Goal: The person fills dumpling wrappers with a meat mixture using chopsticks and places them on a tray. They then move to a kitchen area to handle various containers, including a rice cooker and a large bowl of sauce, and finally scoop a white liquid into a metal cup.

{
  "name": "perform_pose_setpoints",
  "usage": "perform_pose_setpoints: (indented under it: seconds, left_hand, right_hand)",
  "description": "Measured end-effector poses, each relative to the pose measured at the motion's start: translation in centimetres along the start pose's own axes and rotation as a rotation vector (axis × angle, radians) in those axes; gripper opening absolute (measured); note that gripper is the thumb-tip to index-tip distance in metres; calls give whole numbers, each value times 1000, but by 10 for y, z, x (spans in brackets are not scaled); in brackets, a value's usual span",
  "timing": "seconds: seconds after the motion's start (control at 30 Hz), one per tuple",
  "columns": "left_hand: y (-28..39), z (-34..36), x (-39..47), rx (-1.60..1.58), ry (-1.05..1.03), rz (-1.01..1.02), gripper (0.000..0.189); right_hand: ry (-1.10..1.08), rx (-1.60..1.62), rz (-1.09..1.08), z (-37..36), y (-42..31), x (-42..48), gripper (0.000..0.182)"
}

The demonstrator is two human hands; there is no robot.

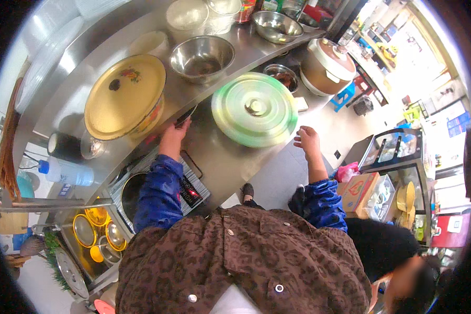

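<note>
My left hand point(174, 137) reaches over the steel counter, at the edge of the raised steel shelf. A thin, dark-ended item is at its fingertips; whether I grip it is unclear. My right hand point(309, 139) hangs just off the counter's front edge, fingers loosely bent, with nothing visible in it. Between my hands and farther off, a pale green lid point(255, 110) with a round knob covers a round vessel on the counter. An induction cooker point(192, 192) with a red light lies beside my left forearm, and a dark round pan point(133, 196) is partly hidden by my sleeve.
On the shelf stand a yellow enamel basin with a lid point(125, 98) and a steel bowl point(202, 59). A brown and white rice cooker point(326, 67) is at the counter's far end. A sink point(98, 271) holds yellow-rimmed bowls. Another person point(388, 243) is close at right.
</note>
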State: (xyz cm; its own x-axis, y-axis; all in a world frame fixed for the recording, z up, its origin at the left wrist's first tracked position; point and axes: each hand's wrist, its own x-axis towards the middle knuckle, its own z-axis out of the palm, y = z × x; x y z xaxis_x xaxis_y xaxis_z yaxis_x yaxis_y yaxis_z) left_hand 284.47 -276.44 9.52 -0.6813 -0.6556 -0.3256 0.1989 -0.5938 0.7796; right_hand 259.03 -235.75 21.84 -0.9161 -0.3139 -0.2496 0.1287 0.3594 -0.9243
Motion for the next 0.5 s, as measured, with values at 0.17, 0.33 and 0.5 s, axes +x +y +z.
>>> perform_pose_setpoints:
  seconds: [0.17,0.33,0.5]
  left_hand:
    - [16,-5,4,-1067,422,-74,56]
    - [25,2,5,-1133,447,70,65]
    - [11,-18,9,-863,328,-4,67]
  right_hand:
    - [5,38,67,0,2,28,39]
    - [-142,98,97,-6,14,55,40]
    - [-208,124,86,4,4,67,38]
